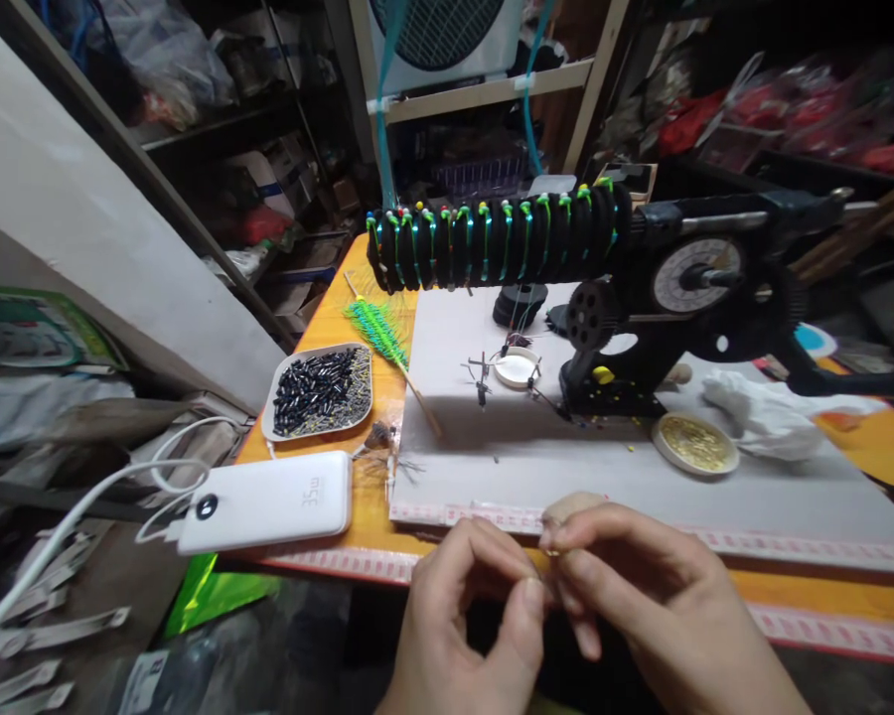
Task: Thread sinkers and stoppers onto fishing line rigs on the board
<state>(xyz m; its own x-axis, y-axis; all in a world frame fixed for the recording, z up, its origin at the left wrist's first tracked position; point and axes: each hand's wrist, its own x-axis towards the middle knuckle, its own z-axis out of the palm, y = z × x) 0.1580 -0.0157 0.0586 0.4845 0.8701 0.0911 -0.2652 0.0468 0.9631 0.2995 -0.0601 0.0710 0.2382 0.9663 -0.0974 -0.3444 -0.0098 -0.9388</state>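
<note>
Low in the head view, my left hand (471, 616) and my right hand (633, 586) meet just in front of the board's near edge. The thumb and forefinger of each are pinched together. A tiny gold-coloured glint (553, 553) shows at my right fingertips, too small to name. Whatever my left fingertips pinch is hidden. Beyond the hands stands a black machine (618, 338) with a dial, its horizontal black roller (499, 238) ringed with green cords and coloured beads. A round dish (695, 445) of small gold pieces sits nearest my right hand.
On the left, a square tray (266, 422) holds dark bullet-shaped pieces and small metal bits, behind a white power bank (268, 503) with a cable. A green bristly stick (378, 333) leans on the board (447, 467). Crumpled white tissue (767, 417) lies right. Measuring tape (841, 628) edges the table.
</note>
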